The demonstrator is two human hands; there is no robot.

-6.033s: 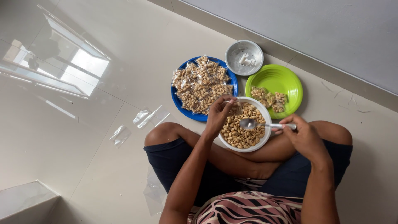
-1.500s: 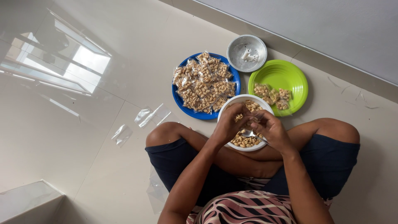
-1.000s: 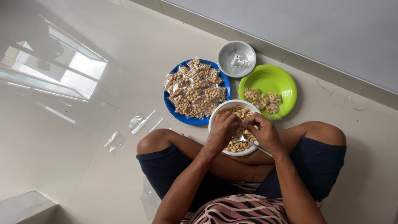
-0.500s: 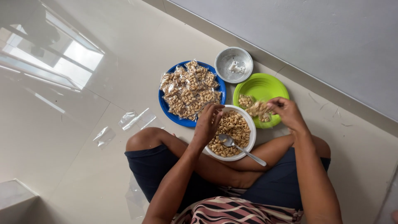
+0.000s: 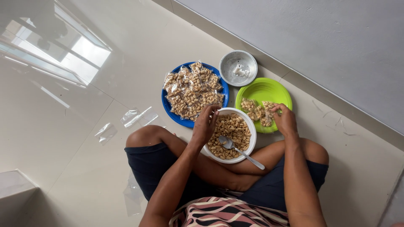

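I sit cross-legged on the floor with a white bowl (image 5: 251, 131) of peanuts on my lap. A metal spoon (image 5: 242, 151) lies in it, handle pointing right. My left hand (image 5: 205, 124) rests on the bowl's left rim, fingers curled over the edge. My right hand (image 5: 284, 119) reaches onto the green plate (image 5: 265, 89), fingers on a small clear packet of peanuts (image 5: 267, 113) there. A blue plate (image 5: 167, 108) further left is heaped with several filled peanut packets (image 5: 191, 89).
A small steel bowl (image 5: 238, 68) stands beyond the plates near the grey wall's base. Clear plastic bits (image 5: 136, 116) lie on the glossy tiled floor to the left. A low white step (image 5: 14, 191) is at the lower left.
Both hands worked together over the white bowl a second ago. My right hand then left the spoon in the bowl and moved right onto the green plate with a packet.
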